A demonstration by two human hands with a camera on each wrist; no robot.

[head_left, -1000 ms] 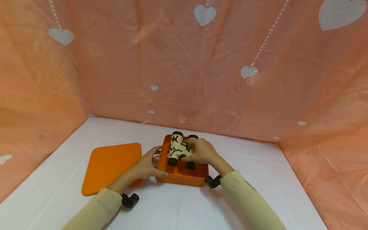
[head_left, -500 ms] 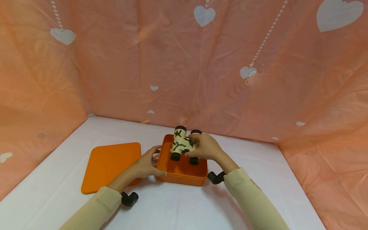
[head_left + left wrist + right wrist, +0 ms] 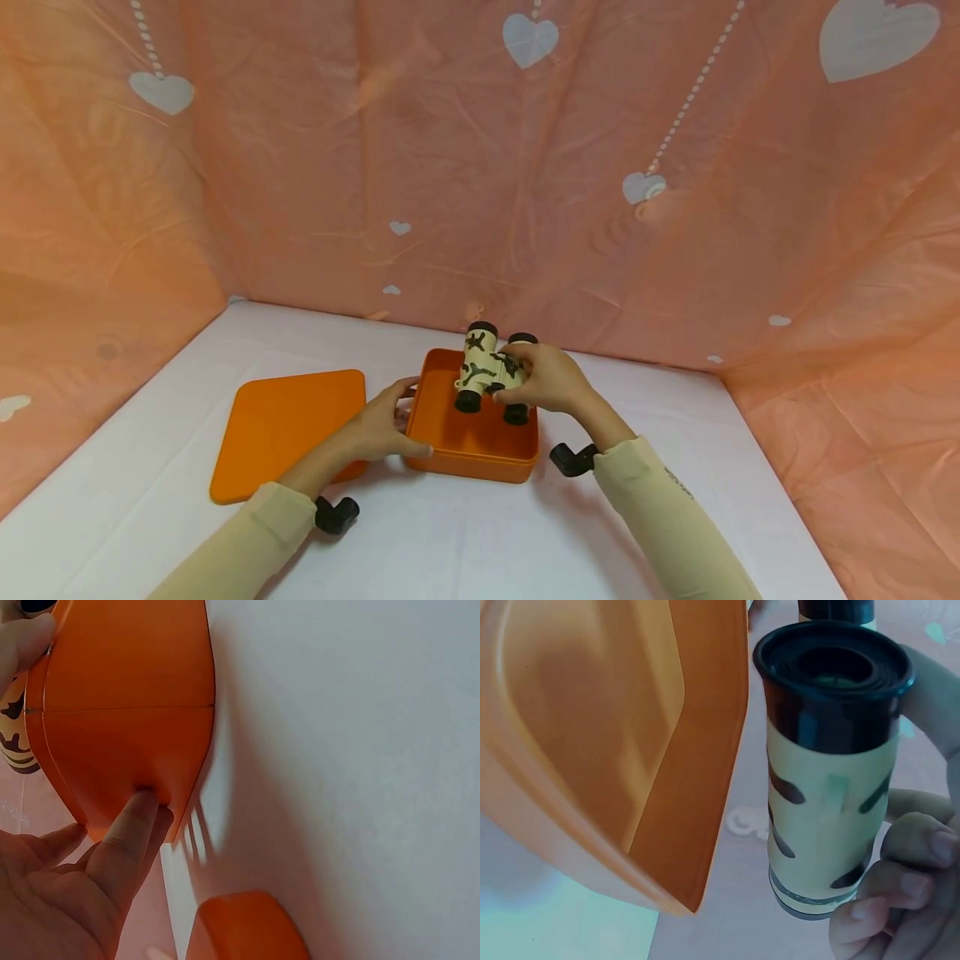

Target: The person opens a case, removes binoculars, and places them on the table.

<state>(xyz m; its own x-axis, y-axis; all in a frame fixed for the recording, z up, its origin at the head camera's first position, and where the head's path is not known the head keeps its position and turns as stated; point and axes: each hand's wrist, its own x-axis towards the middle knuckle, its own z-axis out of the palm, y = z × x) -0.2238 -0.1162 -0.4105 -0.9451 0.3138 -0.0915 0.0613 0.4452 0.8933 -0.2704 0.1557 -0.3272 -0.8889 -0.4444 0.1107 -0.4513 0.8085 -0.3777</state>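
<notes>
Camouflage-patterned toy binoculars (image 3: 477, 367), cream with black ends, are tilted in my right hand (image 3: 555, 379), which grips the right barrel. They hang over the back right of an orange box (image 3: 476, 467). The right wrist view shows one barrel (image 3: 829, 787) just outside the box wall (image 3: 705, 772), with curled fingers (image 3: 907, 874) beside it. My left hand (image 3: 378, 425) spans the box's front left corner. In the left wrist view its fairly straight fingers (image 3: 124, 840) press the side wall and the thumb (image 3: 34, 634) lies at the rim.
An orange lid (image 3: 288, 433) lies flat on the white tablecloth (image 3: 420, 550), left of the box and partly under the left forearm. A peach curtain (image 3: 465, 167) with white hearts rises behind the table. Black wrist mounts (image 3: 573, 459) stick out from both sleeves.
My right hand has lifted the binoculars up and to the right, from inside the box to above its back right edge. My left hand stays at the box.
</notes>
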